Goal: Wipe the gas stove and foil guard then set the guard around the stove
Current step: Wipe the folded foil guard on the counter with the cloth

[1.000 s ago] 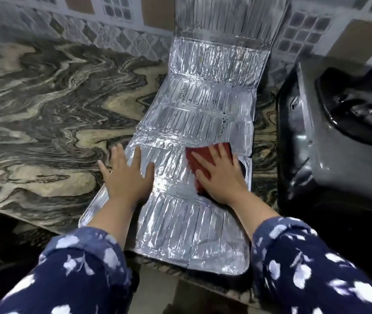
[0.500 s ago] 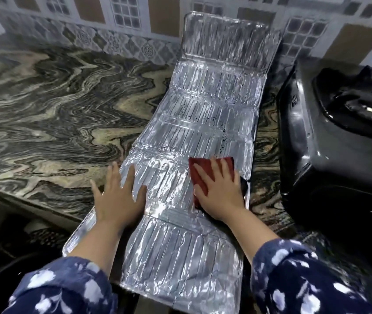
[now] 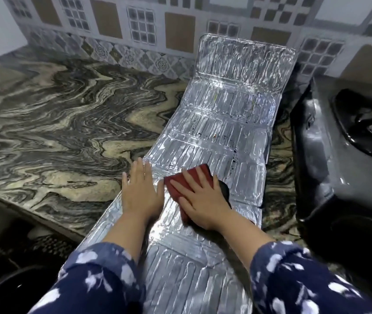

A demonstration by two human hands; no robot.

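The foil guard (image 3: 205, 168) lies unfolded along the marbled countertop (image 3: 62, 132), its near end overhanging the counter edge. Compared with the earlier frame, both hands sit closer together on the guard. The left hand (image 3: 140, 193) presses flat, fingers together. The right hand (image 3: 203, 198), fingers spread, pins a red cloth (image 3: 181, 180) to the guard. The gas stove (image 3: 343, 168) stands right of the guard, whose far panel leans against the tiled wall (image 3: 135, 26).
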